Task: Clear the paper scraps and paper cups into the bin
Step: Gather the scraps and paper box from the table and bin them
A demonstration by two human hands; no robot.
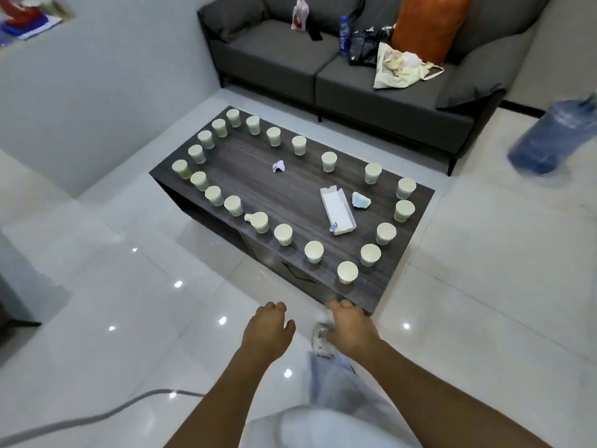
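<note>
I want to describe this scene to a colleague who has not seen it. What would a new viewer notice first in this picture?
First, the many paper cups standing upright in a ring around the edge of the dark coffee table. Inside the ring lie a crumpled paper scrap, a white open box and a pale blue wad. In front, the left hand and right hand reach toward the near table corner, holding nothing.

Paper cups [283, 234] ring dark table [290, 189]; both hands [268, 328] empty, loosely curled
</note>
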